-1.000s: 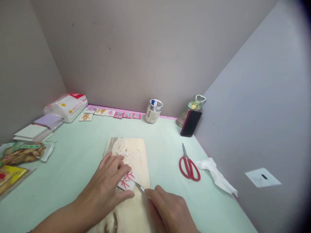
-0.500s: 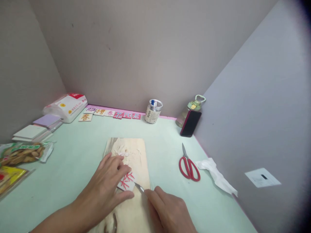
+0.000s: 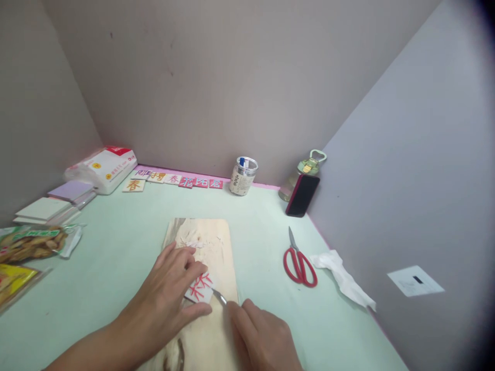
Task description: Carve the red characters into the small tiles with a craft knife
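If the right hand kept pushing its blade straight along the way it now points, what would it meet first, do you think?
The right hand aims its blade up and left, so it would probably first meet the tile with red strokes, then the left hand pinning it; depth is unclear.

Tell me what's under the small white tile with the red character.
The small white tile with the red character lies on a pale wooden cutting board strewn with shavings. The left hand covers its left part; the right hand holds a thin metal blade at its edge.
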Motion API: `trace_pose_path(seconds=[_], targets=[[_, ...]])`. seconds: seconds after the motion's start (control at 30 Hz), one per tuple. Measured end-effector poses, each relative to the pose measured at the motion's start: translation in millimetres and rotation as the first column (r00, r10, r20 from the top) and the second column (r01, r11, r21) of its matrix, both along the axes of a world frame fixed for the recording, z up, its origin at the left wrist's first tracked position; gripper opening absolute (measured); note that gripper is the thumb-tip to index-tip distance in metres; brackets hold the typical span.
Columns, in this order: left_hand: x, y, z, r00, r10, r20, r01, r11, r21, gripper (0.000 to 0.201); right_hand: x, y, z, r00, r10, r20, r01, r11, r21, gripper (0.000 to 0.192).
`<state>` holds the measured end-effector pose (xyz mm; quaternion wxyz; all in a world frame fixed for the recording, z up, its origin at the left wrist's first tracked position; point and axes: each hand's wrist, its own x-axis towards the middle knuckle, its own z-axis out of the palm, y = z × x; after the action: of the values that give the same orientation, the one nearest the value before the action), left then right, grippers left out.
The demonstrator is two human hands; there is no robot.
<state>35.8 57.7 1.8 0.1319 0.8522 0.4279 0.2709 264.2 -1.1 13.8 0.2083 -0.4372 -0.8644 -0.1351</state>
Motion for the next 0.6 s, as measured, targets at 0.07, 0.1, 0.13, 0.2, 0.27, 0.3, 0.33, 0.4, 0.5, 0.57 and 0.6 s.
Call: trace_pose_path(seconds=[0.07, 0.1, 0.13, 0.2, 0.27, 0.3, 0.33, 0.4, 0.5, 0.57, 0.6], targets=[[-0.2, -0.2, -0.3, 1.0, 0.0, 0.006, 0.0, 1.0, 0.007, 0.039, -1.9, -0.7, 0.0, 1.0, -0.014, 0.011, 0.014, 1.0, 0.015, 0.033], [-0.5, -0.2, -0.7, 1.0, 0.0, 0.009, 0.0, 1.0, 0.012, 0.039, -2.7, -1.2, 0.2, 1.0, -0.02, 0.018, 0.019, 1.0, 0.011, 0.032], [-0.7, -0.1, -1.1, 1.0, -0.001, 0.011, 0.001, 1.0, 0.016, 0.039, -3.5, -1.6, 0.6, 1.0, -0.021, 0.023, 0.021, 1.0, 0.008, 0.031], [-1.3, 0.1, -1.9, 1.0, -0.006, 0.01, 0.006, 1.0, 0.02, 0.04, -4.9, -1.8, 1.2, 0.999, -0.028, 0.031, 0.028, 1.0, 0.006, 0.03], [-1.5, 0.2, -2.3, 1.0, -0.012, 0.0, 0.012, 1.0, 0.016, 0.041, -6.0, -1.3, 1.5, 0.999, -0.036, 0.03, 0.035, 0.999, 0.02, 0.029], [-1.5, 0.2, -2.3, 1.0, -0.014, -0.005, 0.014, 1.0, 0.012, 0.041, -6.4, -0.9, 1.5, 0.999, -0.04, 0.028, 0.039, 0.999, 0.028, 0.029], [-1.4, 0.1, -2.3, 1.0, -0.014, -0.009, 0.015, 1.0, 0.008, 0.04, -6.7, -0.5, 1.4, 0.999, -0.042, 0.027, 0.041, 0.998, 0.04, 0.029], [-1.0, 0.2, -2.1, 1.0, -0.009, -0.009, 0.009, 1.0, 0.008, 0.04, -6.7, 0.2, 1.3, 0.998, -0.048, 0.031, 0.046, 0.997, 0.057, 0.031], [-0.2, 0.8, -2.1, 1.0, -0.008, 0.004, 0.008, 1.0, 0.026, 0.042, -6.5, 0.2, 2.4, 0.997, -0.056, 0.05, 0.054, 0.997, 0.048, 0.034], [0.1, 1.0, -2.1, 1.0, -0.012, 0.005, 0.012, 1.0, 0.028, 0.042, -7.1, 0.0, 3.9, 0.997, -0.059, 0.058, 0.057, 0.998, 0.033, 0.034], [0.1, 0.9, -2.1, 1.0, -0.011, 0.001, 0.011, 1.0, 0.025, 0.042, -7.6, 0.1, 4.7, 0.997, -0.058, 0.055, 0.056, 0.998, 0.04, 0.035]])
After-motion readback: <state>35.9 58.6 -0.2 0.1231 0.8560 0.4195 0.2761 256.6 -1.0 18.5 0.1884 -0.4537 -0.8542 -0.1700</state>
